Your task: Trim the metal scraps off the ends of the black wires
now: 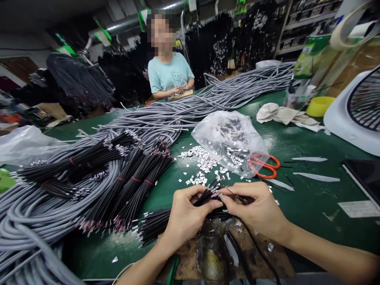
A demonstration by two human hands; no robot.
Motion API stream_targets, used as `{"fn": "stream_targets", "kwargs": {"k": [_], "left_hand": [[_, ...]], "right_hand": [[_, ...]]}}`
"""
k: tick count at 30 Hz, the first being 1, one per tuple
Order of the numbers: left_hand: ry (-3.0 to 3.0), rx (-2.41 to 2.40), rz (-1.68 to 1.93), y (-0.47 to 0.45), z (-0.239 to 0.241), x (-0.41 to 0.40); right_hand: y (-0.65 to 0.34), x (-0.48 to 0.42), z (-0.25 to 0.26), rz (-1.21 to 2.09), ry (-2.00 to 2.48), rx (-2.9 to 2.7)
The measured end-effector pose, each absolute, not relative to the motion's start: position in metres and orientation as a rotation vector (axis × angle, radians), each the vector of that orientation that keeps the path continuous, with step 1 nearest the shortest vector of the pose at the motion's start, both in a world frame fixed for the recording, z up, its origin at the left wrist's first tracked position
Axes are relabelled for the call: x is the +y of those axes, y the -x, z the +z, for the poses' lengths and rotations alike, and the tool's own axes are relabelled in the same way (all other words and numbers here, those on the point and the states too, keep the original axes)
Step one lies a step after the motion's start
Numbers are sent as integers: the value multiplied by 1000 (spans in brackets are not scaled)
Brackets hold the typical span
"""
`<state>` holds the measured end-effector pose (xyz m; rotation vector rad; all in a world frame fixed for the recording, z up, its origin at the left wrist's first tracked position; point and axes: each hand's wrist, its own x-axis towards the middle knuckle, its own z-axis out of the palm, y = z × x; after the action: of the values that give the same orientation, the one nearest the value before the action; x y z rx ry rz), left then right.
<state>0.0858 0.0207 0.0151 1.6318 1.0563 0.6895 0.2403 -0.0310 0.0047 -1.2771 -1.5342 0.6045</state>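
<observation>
My left hand (190,211) is closed round a bundle of thin black wires (158,222), whose stripped, silvery and reddish ends stick out past the thumb. My right hand (252,204) pinches at those ends with thumb and forefinger; a dark wire piece lies along its fingers, though exactly what it grips is too small to make out. Below both hands is a worn wooden board (255,257) with a dark fixture (210,253) on it. Just beyond them lies a scatter of small silvery metal pieces (202,158).
Tied black wire bundles (139,178) and long grey cables (190,107) cover the left and back of the green table (285,142). A clear plastic bag (228,134), orange-handled scissors (271,166), a cloth (276,113) and a white fan (350,111) stand right. A person (170,71) sits opposite.
</observation>
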Motion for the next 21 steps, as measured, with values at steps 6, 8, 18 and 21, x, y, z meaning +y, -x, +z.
{"fn": "stream_targets", "kwargs": {"k": [6,8,18,21], "left_hand": [[-1606,989,632,-83,15,22],[-1621,898,579,-82,15,23],[-1651,977,562,-76,24,34],[-1622,1028,577,-76,22,38]], "right_hand": [[-239,-32,3,607,1331,-1550],[-239,-30,3,578,1367,-1552],[-271,-13,13,279,1568,-1426],[-260,-20,9,539,1396,-1531]]}}
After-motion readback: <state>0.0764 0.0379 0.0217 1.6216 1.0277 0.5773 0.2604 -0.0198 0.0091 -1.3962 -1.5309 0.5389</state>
